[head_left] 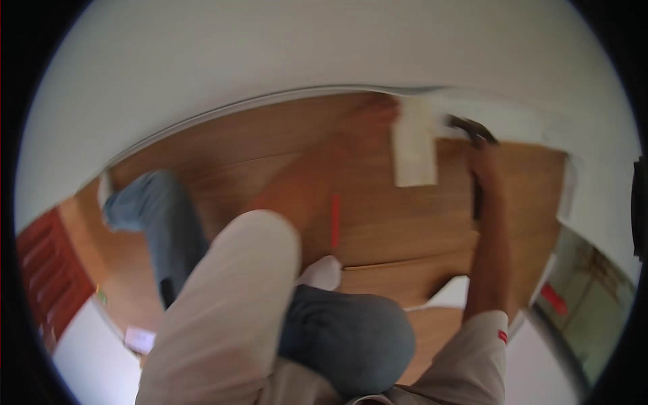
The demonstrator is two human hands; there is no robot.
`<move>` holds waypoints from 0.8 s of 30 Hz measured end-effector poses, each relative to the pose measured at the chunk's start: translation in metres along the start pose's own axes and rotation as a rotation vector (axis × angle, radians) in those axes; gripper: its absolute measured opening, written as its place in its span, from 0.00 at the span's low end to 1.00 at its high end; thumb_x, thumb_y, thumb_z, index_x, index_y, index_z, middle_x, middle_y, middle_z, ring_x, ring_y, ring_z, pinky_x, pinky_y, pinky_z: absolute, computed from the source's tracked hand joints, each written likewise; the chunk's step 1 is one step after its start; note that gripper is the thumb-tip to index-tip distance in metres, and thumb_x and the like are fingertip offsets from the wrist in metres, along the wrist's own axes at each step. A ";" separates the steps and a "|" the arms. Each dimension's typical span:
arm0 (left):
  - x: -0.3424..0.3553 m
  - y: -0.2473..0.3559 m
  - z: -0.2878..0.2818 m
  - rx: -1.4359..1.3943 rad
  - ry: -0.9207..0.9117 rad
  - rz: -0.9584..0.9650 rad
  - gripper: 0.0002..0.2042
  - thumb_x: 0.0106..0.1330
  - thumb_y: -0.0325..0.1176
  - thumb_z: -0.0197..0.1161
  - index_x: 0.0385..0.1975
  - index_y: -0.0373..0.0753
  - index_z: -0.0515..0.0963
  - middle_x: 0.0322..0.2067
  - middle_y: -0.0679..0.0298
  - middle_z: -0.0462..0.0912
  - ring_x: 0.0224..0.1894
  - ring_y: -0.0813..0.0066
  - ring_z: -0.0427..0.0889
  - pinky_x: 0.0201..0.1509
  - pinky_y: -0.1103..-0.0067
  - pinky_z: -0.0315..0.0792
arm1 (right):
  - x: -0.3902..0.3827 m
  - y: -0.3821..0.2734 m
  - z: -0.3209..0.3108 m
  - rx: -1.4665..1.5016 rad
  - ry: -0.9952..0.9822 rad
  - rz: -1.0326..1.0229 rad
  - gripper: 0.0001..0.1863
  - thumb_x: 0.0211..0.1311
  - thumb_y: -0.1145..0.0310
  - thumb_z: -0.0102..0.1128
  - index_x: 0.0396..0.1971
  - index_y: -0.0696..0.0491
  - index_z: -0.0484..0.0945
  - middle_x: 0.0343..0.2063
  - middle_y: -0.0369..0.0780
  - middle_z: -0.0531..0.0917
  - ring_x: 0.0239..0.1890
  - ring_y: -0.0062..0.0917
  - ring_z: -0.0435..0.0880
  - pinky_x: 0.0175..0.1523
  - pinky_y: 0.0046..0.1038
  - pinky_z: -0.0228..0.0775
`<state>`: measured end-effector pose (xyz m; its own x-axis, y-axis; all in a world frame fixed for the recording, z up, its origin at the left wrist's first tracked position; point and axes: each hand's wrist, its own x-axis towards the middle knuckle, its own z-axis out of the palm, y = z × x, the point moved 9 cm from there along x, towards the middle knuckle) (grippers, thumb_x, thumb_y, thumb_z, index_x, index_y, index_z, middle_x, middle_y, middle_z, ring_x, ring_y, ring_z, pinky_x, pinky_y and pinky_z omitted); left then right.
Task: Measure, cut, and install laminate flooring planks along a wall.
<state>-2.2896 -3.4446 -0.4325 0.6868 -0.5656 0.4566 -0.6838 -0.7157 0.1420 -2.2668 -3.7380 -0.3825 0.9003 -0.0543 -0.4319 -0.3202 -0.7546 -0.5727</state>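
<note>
My right hand (484,167) is wrapped round the handle of a claw hammer (475,128). Its dark head is raised near the wall, to the right of a pale wooden board (414,155). That short board lies on the brown wood floor with its far end against the foot of the wall. Smeared by motion, my left hand (372,115) reaches to the left edge of the board beside the wall. How its fingers are bent does not show clearly.
A thin red stick (335,221) lies on the floor near my knee. White trim (243,102) runs along the wall's foot. A white piece with a dark part (451,294) rests beside my right forearm. A red panelled door (54,270) stands far left.
</note>
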 end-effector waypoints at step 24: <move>0.050 0.048 -0.030 -0.366 -0.231 -0.090 0.28 0.55 0.22 0.55 0.61 0.33 0.72 0.67 0.58 0.68 0.72 0.63 0.62 0.74 0.71 0.62 | -0.003 0.030 -0.061 0.093 0.140 0.305 0.07 0.59 0.72 0.56 0.31 0.60 0.74 0.15 0.41 0.73 0.13 0.28 0.75 0.16 0.33 0.68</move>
<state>-2.2960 -3.4950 -0.3762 0.7561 -0.6142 0.2258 -0.6326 -0.5976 0.4926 -2.2609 -3.8003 -0.3565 0.7886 -0.3624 -0.4967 -0.6006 -0.6271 -0.4960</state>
